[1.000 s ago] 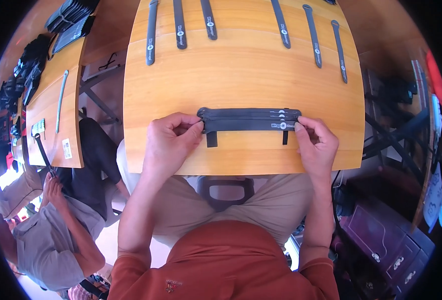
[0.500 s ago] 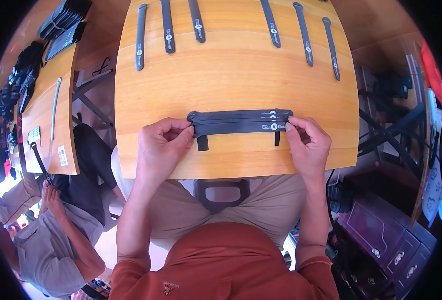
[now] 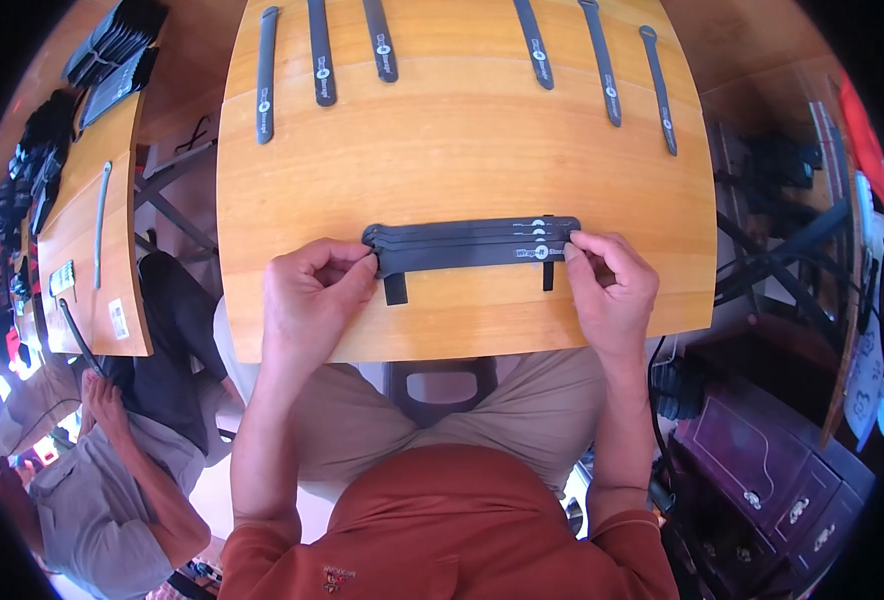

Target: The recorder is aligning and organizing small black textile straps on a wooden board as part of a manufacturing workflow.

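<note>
**Strap stack (image 3: 457,248) pinched at both ends, layers slightly fanned**

From my remote view, the step in hand looks like lining up layered straps. The stack lies over the table (image 3: 442,150), directly between the hands. Left hand (image 3: 312,295) pinches its left end, thumb against fingers; right hand (image 3: 614,290) pinches its right end likewise. I'd judge the next move calls for even grip at both ends so the layers don't slip.

Counts: one stack, at least three layers by its pale marks, exact number unclear. Two short black tabs (image 3: 396,290) stick out on its near side, between the hands. Six loose straps (image 3: 602,65) lie beyond the hands, three toward each side. Well left of the left hand: one grey strap (image 3: 102,225) on a side table (image 3: 117,265), one dark strap (image 3: 81,335) held by a co-worker (image 3: 102,510).
</note>
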A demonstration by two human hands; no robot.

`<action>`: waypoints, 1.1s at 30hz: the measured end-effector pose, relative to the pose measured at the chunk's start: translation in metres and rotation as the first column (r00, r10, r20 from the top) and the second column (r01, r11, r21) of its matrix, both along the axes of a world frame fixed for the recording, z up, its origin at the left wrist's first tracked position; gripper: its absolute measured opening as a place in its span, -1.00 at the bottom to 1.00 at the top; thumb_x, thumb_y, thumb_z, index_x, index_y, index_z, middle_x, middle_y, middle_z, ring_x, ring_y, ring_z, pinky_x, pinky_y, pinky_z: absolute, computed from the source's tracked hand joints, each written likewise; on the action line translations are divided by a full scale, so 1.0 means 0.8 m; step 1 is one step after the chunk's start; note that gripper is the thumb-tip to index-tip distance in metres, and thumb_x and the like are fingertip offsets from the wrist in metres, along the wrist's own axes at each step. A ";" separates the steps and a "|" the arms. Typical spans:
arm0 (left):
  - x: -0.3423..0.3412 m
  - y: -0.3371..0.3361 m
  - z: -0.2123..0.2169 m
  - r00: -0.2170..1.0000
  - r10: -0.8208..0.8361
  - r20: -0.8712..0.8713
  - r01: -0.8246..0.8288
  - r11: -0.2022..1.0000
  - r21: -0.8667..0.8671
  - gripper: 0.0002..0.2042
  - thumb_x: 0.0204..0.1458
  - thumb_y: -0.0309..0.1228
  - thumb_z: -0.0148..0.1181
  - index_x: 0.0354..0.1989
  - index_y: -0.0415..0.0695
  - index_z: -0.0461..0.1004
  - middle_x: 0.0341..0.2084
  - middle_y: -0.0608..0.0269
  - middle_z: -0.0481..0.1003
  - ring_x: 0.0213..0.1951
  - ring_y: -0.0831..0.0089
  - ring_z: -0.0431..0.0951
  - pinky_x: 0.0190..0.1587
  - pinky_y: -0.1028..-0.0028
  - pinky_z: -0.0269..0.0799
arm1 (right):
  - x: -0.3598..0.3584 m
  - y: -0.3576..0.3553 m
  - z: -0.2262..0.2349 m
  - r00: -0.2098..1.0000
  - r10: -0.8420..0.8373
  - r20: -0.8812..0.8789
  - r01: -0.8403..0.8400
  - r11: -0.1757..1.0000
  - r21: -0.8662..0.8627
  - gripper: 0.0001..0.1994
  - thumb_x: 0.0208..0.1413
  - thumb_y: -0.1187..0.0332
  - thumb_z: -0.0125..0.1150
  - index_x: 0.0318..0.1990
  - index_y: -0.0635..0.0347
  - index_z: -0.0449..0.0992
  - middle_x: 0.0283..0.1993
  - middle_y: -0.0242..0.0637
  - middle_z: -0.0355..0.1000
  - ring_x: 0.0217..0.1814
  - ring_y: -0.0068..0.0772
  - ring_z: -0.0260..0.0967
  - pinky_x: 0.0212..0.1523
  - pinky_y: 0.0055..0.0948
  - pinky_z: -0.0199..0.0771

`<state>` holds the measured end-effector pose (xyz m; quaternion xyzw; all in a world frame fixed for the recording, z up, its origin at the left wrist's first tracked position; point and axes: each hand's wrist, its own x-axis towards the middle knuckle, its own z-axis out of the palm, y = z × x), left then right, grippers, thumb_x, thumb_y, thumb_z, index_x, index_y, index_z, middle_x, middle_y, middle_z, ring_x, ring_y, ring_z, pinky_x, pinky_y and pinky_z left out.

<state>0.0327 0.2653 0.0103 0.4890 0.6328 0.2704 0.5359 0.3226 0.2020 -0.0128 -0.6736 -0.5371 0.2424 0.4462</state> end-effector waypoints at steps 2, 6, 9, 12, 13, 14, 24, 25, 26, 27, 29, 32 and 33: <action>-0.001 0.001 0.001 1.000 -0.013 -0.025 0.013 1.000 -0.006 -0.88 0.16 -0.54 0.34 -0.24 -0.37 0.65 -0.52 0.28 0.62 -0.48 0.67 0.56 -0.41 0.62 0.46 | 0.000 0.000 -0.001 1.000 0.007 -0.003 -0.007 1.000 0.007 -0.90 0.12 0.65 0.35 -0.21 0.41 0.63 -0.36 -0.23 0.55 -0.45 -0.59 0.46 -0.43 -0.59 0.41; 0.001 0.002 0.001 0.999 -0.014 -0.031 0.014 1.000 -0.007 -0.88 0.15 -0.54 0.35 -0.23 -0.37 0.65 -0.52 0.27 0.63 -0.47 0.66 0.57 -0.39 0.60 0.48 | 0.002 -0.001 -0.002 1.000 0.009 0.014 -0.009 1.000 0.014 -0.90 0.12 0.66 0.35 -0.20 0.41 0.62 -0.36 -0.23 0.55 -0.44 -0.59 0.45 -0.42 -0.59 0.40; -0.001 0.001 -0.002 1.000 -0.006 -0.017 0.005 1.000 -0.005 -0.88 0.15 -0.54 0.34 -0.22 -0.37 0.66 -0.51 0.28 0.63 -0.45 0.65 0.58 -0.37 0.59 0.50 | 0.003 -0.002 -0.006 1.000 0.011 0.000 -0.011 1.000 0.014 -0.89 0.12 0.67 0.34 -0.20 0.41 0.61 -0.36 -0.24 0.54 -0.44 -0.61 0.43 -0.42 -0.59 0.39; -0.003 0.001 -0.001 1.000 -0.012 -0.018 0.012 1.000 -0.002 -0.88 0.15 -0.54 0.35 -0.22 -0.36 0.66 -0.51 0.27 0.64 -0.44 0.66 0.58 -0.37 0.59 0.50 | 0.003 -0.002 -0.003 1.000 0.014 -0.013 -0.014 1.000 0.004 -0.89 0.12 0.68 0.34 -0.20 0.42 0.61 -0.37 -0.25 0.53 -0.45 -0.62 0.42 -0.42 -0.60 0.38; -0.003 0.001 -0.001 1.000 -0.017 -0.008 0.017 1.000 0.001 -0.88 0.14 -0.55 0.36 -0.22 -0.36 0.66 -0.50 0.27 0.64 -0.43 0.66 0.58 -0.37 0.59 0.50 | 0.003 -0.002 -0.004 1.000 0.013 -0.006 -0.013 1.000 0.006 -0.89 0.12 0.68 0.34 -0.19 0.42 0.61 -0.37 -0.25 0.53 -0.45 -0.62 0.42 -0.43 -0.60 0.38; -0.003 0.001 -0.002 1.000 -0.021 0.003 0.021 1.000 0.004 -0.88 0.14 -0.55 0.36 -0.21 -0.36 0.66 -0.49 0.27 0.65 -0.43 0.66 0.58 -0.36 0.59 0.51 | 0.003 -0.001 -0.004 1.000 0.012 0.002 -0.012 1.000 0.007 -0.88 0.12 0.68 0.33 -0.19 0.42 0.61 -0.37 -0.25 0.53 -0.45 -0.62 0.42 -0.43 -0.60 0.38; -0.002 -0.001 -0.006 0.999 -0.047 -0.024 0.049 0.996 0.077 -0.90 0.17 -0.56 0.35 -0.22 -0.36 0.64 -0.52 0.30 0.61 -0.50 0.70 0.55 -0.41 0.67 0.47 | 0.002 0.000 -0.002 0.998 0.025 0.061 -0.027 0.999 0.040 -0.88 0.11 0.69 0.33 -0.20 0.42 0.61 -0.39 -0.23 0.51 -0.47 -0.60 0.41 -0.44 -0.59 0.37; -0.002 -0.001 -0.006 0.998 -0.044 -0.047 0.047 0.997 0.062 -0.89 0.13 -0.55 0.36 -0.23 -0.35 0.65 -0.50 0.28 0.64 -0.47 0.69 0.56 -0.39 0.63 0.49 | 0.001 0.000 -0.001 0.997 0.026 0.070 -0.029 0.999 0.043 -0.88 0.10 0.69 0.33 -0.21 0.42 0.61 -0.39 -0.23 0.51 -0.48 -0.59 0.41 -0.44 -0.58 0.37; -0.003 -0.001 -0.005 0.997 -0.042 -0.069 0.045 0.998 0.048 -0.87 0.10 -0.54 0.38 -0.23 -0.34 0.66 -0.49 0.26 0.66 -0.45 0.67 0.58 -0.37 0.59 0.50 | 0.001 0.000 -0.001 0.997 0.028 0.079 -0.031 0.998 0.045 -0.88 0.10 0.70 0.34 -0.21 0.41 0.61 -0.40 -0.22 0.52 -0.48 -0.57 0.42 -0.44 -0.57 0.37; -0.002 -0.001 -0.006 0.997 -0.043 -0.066 0.047 0.998 0.050 -0.87 0.10 -0.54 0.38 -0.23 -0.34 0.66 -0.49 0.26 0.66 -0.45 0.67 0.58 -0.37 0.59 0.50 | 0.001 0.000 0.000 0.996 0.026 0.082 -0.030 0.998 0.047 -0.88 0.10 0.70 0.34 -0.21 0.41 0.61 -0.40 -0.22 0.52 -0.48 -0.57 0.42 -0.44 -0.57 0.37; -0.003 -0.002 -0.008 0.998 -0.025 -0.055 0.028 0.998 0.056 -0.87 0.09 -0.54 0.38 -0.23 -0.34 0.66 -0.50 0.26 0.66 -0.46 0.67 0.58 -0.37 0.58 0.50 | 0.000 0.001 0.000 0.995 0.026 0.096 -0.031 0.998 0.048 -0.89 0.09 0.69 0.34 -0.22 0.40 0.61 -0.40 -0.22 0.52 -0.48 -0.56 0.42 -0.44 -0.56 0.38; -0.002 -0.002 -0.008 0.999 -0.019 -0.050 0.021 0.998 0.051 -0.87 0.09 -0.54 0.38 -0.23 -0.34 0.66 -0.49 0.25 0.66 -0.45 0.66 0.58 -0.36 0.58 0.51 | -0.002 0.000 -0.001 0.997 0.014 0.082 -0.018 0.999 0.049 -0.90 0.09 0.68 0.35 -0.23 0.40 0.61 -0.40 -0.21 0.52 -0.49 -0.55 0.43 -0.44 -0.55 0.38; -0.002 -0.002 -0.007 0.999 -0.020 -0.048 0.023 0.998 0.053 -0.87 0.09 -0.54 0.38 -0.23 -0.34 0.66 -0.49 0.25 0.66 -0.45 0.66 0.58 -0.36 0.58 0.51 | -0.002 0.000 -0.002 0.996 0.012 0.084 -0.017 0.999 0.051 -0.90 0.09 0.68 0.35 -0.23 0.40 0.61 -0.40 -0.21 0.52 -0.49 -0.55 0.43 -0.44 -0.55 0.38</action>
